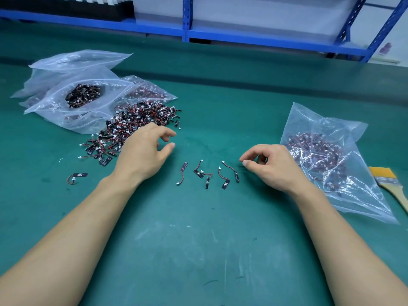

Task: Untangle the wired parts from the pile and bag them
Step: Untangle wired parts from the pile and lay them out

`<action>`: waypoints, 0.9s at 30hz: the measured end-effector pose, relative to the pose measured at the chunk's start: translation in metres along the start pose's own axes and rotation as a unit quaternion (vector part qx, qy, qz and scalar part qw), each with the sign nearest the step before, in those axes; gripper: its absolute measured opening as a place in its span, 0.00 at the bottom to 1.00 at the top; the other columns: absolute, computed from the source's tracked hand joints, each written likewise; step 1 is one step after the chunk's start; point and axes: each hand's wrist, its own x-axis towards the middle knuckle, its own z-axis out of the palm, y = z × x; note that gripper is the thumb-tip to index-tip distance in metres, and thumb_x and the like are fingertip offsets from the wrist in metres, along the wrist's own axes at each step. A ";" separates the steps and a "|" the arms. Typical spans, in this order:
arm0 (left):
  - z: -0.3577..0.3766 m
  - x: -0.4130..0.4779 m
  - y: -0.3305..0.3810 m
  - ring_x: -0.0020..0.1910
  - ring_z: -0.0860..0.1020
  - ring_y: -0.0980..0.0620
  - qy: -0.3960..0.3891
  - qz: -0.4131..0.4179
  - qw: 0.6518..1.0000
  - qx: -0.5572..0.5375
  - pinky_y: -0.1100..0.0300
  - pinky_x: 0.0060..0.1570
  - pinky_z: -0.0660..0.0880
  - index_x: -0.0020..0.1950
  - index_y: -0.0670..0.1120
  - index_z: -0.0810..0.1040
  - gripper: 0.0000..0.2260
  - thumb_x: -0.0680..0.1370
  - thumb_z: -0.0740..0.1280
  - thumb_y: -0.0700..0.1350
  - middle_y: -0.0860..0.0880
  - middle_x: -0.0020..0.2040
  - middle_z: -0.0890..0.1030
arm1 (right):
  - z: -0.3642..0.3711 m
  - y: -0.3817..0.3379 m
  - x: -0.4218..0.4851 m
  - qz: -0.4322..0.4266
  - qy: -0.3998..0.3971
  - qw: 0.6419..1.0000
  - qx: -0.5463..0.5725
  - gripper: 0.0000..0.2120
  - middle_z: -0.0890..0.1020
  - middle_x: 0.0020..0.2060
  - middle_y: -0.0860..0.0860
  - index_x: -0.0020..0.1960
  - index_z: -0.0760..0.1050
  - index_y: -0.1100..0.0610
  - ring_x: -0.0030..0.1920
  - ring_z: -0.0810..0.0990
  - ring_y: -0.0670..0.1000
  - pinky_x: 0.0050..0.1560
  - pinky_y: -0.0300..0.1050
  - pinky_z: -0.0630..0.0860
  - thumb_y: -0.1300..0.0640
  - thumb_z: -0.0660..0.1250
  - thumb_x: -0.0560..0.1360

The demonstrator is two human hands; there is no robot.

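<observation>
**Both hands empty over the sorting mat**

A tangled pile of small black wired parts with red leads and white plugs (132, 127) lies on the green table mat (198, 239), left of centre. The left hand (145, 149) is at the pile's near right edge. Its fingers are loosely curled, thumb and fingertips apart, and it holds nothing.

Five separated wired parts (207, 173) lie in a loose row between the two hands, some touching each other. The right hand (271, 164) is just right of this row. Its forefinger and thumb are close together, the other fingers are lightly bent, and nothing shows between them.

A clear plastic bag holding bagged parts (326, 160) lies flat to the right, close to the right hand. Farther left, an open clear zip bag with more parts inside (84, 98) rests against the pile's far side, among other clear bags. One stray wired part (77, 176) lies alone on the near left. A wooden-handled brush with a yellow ferrule (388, 180) lies at the right edge, partly under the bag's corner. Blue metal shelving (187, 25) stands at the far side.
</observation>
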 end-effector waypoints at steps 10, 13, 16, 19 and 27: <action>0.005 0.005 -0.008 0.60 0.75 0.47 -0.045 -0.067 0.995 0.058 0.50 0.60 0.73 0.65 0.50 0.77 0.16 0.77 0.70 0.48 0.50 0.60 0.77 | 0.002 0.002 0.001 0.003 0.010 1.000 -0.007 0.09 0.80 0.33 0.33 0.38 0.81 0.45 0.28 0.72 0.42 0.33 0.29 0.68 0.58 0.73 0.74; 0.017 0.010 -0.001 0.65 0.70 0.45 -0.061 -0.037 0.995 0.076 0.49 0.63 0.70 0.69 0.49 0.74 0.18 0.79 0.67 0.48 0.49 0.66 0.74 | 0.004 0.001 0.001 0.002 0.016 1.000 -0.015 0.08 0.78 0.30 0.32 0.39 0.82 0.48 0.29 0.72 0.41 0.33 0.29 0.67 0.58 0.73 0.74; 0.030 0.027 0.006 0.67 0.68 0.42 -0.066 0.017 0.991 0.115 0.49 0.67 0.68 0.73 0.46 0.71 0.19 0.81 0.63 0.45 0.47 0.71 0.71 | 0.006 0.001 0.002 0.002 0.021 1.000 -0.016 0.07 0.79 0.31 0.32 0.39 0.82 0.49 0.29 0.72 0.42 0.33 0.29 0.67 0.58 0.73 0.74; 0.039 0.047 0.009 0.70 0.65 0.41 -0.090 -0.003 0.981 0.174 0.47 0.68 0.66 0.75 0.48 0.68 0.20 0.82 0.58 0.47 0.44 0.75 0.67 | 0.008 0.001 0.002 0.005 0.024 1.000 -0.014 0.07 0.79 0.32 0.33 0.40 0.82 0.49 0.30 0.72 0.43 0.34 0.30 0.68 0.58 0.73 0.74; 0.043 0.052 0.003 0.67 0.70 0.44 -0.144 0.029 0.980 0.137 0.49 0.65 0.70 0.70 0.48 0.74 0.17 0.82 0.59 0.47 0.48 0.69 0.75 | 0.009 0.007 0.004 0.002 0.021 1.000 -0.009 0.08 0.80 0.34 0.35 0.39 0.82 0.47 0.30 0.73 0.42 0.35 0.29 0.67 0.58 0.73 0.74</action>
